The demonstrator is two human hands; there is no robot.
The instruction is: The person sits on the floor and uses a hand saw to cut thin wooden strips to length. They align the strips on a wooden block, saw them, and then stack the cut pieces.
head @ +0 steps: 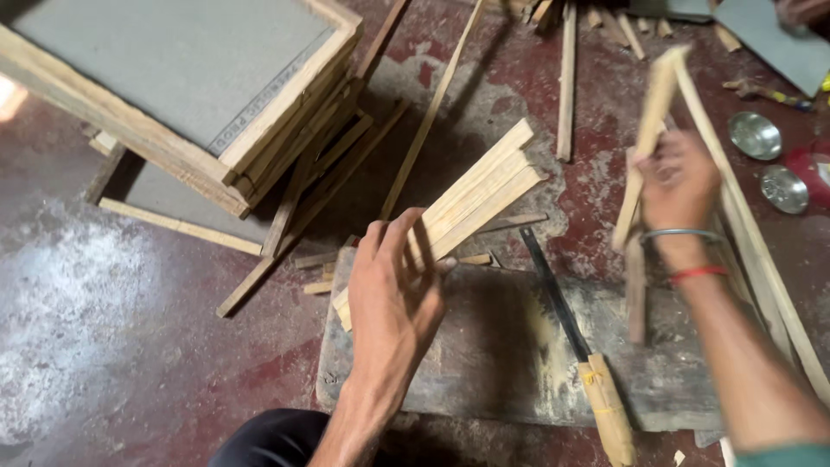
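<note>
Left hand (393, 290): fingers curled around a bundle of short wooden slats (467, 203), centre of the frame, the bundle fanning toward the upper right.
Right hand (679, 186): closed around a few long thin wooden strips (653, 130), right of the frame, held nearly upright; motion blur softens the fingers.
Work surface: a worn slab (484, 363) lying on the red floor, lower centre, under both hands.
Saw: a hand saw (575, 342) with a wrapped wooden handle lies diagonally on the slab, between the two hands.
Risk, slats: the bundle is gripped at one end only, so the loose far ends could slide apart and spill.
Risk, saw: its blade lies just below the left hand's bundle; a hand lowered carelessly could meet the teeth.
Around: a stack of wood-framed boards (190, 86) at upper left, stray sticks across the top, two shiny metal bowls (769, 160) at the right edge.
In the way: the long strips in the right hand stand close to more strips leaning at far right.
</note>
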